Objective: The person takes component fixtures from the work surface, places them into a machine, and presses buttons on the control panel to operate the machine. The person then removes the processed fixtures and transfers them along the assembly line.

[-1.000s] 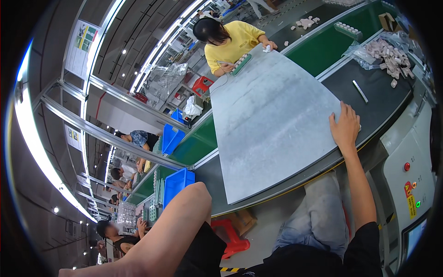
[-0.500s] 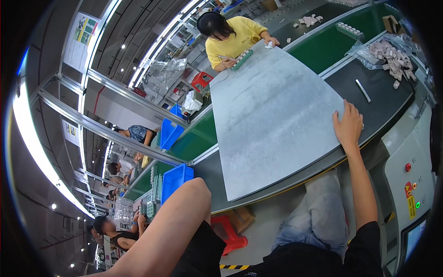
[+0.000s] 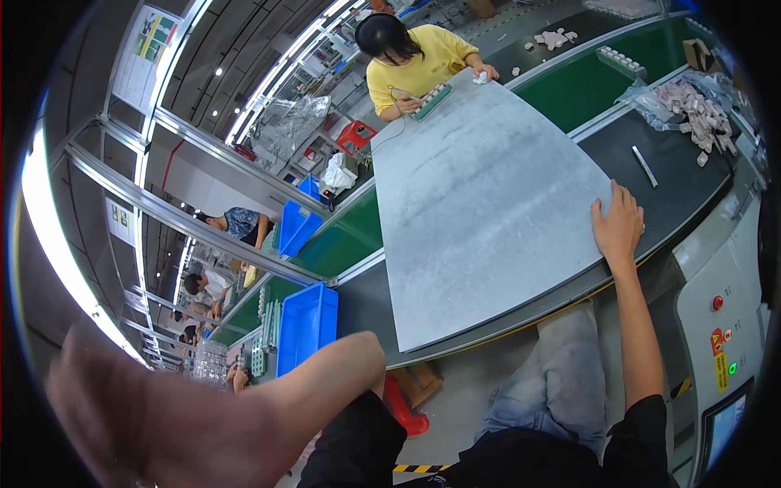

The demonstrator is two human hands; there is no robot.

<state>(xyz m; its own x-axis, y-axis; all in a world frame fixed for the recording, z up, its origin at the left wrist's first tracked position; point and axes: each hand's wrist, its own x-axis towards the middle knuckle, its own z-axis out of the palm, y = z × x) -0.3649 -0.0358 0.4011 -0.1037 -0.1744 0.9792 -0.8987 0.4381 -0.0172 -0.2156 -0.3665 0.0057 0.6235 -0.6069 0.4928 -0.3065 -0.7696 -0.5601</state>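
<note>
My right hand (image 3: 620, 226) rests at the right edge of a large grey, stone-patterned board (image 3: 488, 211). Its thumb lies along the board's margin; the other fingers bend slightly over the dark worktop (image 3: 561, 130) beside it, apart from the thumb. A small pale spot shows by these fingers, too small to name. My left hand (image 3: 138, 407) is raised close to the camera at the lower left, its fingers smeared by motion. Whether it holds anything is not visible. A thin white strip (image 3: 644, 166) lies on the worktop beyond my right hand.
Across the board a person in yellow (image 3: 419, 69) handles a green tray of pale pieces (image 3: 431, 102). Pale pieces (image 3: 700, 114) lie heaped on plastic at right. Blue bins (image 3: 307, 325) stand left of the board. A control panel (image 3: 720, 325) with buttons stands at my right.
My left hand has come into view at the lower left, with the forearm swung up and across. My right hand stays at the board's edge. The view has shifted slightly.
</note>
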